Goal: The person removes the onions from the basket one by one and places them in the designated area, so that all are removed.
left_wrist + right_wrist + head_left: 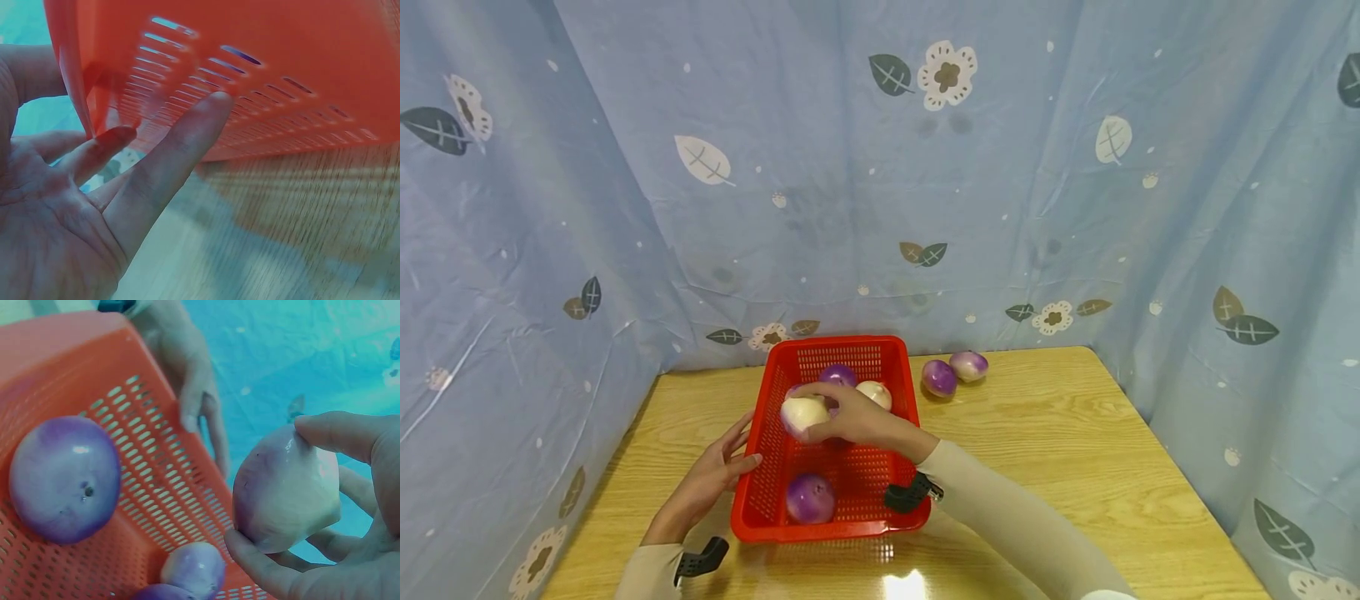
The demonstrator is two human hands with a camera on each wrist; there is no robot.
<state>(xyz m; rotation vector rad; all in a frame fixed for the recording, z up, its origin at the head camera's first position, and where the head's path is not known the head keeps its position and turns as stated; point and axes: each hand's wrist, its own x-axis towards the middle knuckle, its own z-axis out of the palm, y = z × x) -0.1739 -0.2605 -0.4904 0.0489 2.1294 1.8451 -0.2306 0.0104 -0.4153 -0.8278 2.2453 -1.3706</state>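
A purple-and-white turnip [803, 414] is held by my right hand [857, 417] above the left part of a red plastic basket [820, 531]. In the right wrist view, the thumb and fingers grip the held turnip [284, 487] from its sides. My left hand [711, 475] holds the basket's left wall, with the thumb over the rim and fingers against the outside. Inside the basket, a purple turnip [810, 498] lies near the front. Towards the back are another purple turnip [837, 375] and a whitish one [875, 394], partly hidden by my right hand.
Two more turnips, one mostly purple [939, 378] and one paler [969, 366], lie on the wooden table [1037, 450] right of the basket. A blue patterned curtain [820, 167] hangs behind and on both sides.
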